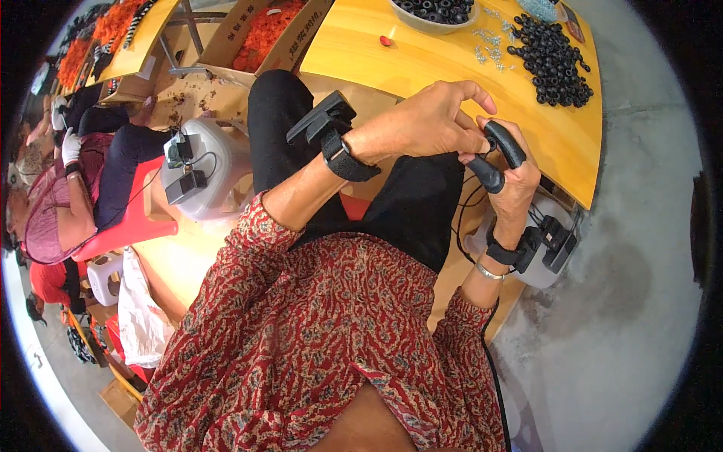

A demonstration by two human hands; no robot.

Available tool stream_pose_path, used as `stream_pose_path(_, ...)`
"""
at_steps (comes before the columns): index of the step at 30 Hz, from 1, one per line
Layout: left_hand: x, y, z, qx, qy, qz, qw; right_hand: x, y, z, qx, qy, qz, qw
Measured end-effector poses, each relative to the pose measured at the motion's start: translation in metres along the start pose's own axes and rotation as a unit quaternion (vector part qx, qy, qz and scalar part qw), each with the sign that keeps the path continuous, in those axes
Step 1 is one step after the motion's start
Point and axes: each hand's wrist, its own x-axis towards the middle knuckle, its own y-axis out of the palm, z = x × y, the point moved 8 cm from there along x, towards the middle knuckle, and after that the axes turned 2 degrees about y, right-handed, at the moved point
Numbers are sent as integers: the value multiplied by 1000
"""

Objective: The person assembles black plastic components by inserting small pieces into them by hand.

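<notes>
Over my lap, near the table's front edge, both hands meet at a black, curved, tube-like piece (507,145). My right hand (520,183) is wrapped round it, with one thick arm lying along the fingers. The piece's other thick black end (486,174) points down beside my right thumb. From the left comes my left hand (429,120), thumb and fingertips pinched at the middle of the piece. Its index finger arches above. Something small, dark and round shows at those fingertips; whether it is part of the piece I cannot tell.
On the yellow table (361,45) lie a pile of black rings (553,64), small silvery parts (491,49) and a red bit (385,41). A bowl (434,22) holds more black pieces. Left are a box of orange material (267,38), a plastic jug (215,169) and a seated person (75,188).
</notes>
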Motion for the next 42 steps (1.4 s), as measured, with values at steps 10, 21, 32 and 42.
stream_pose_path(10,-3,-3,13,-174,-12,-13,985,7,3,12,-50,-22,13,998)
stream_pose_path(21,-7,-2,15,-152,-26,-15,988,3,2,5,-1,4,9,1000)
stream_pose_path(32,-13,13,12,-177,17,76,981,1,-6,6,3,-4,-13,1000)
stream_pose_path(42,-13,15,8,-137,102,56,984,-5,-9,8,-41,-47,-26,998)
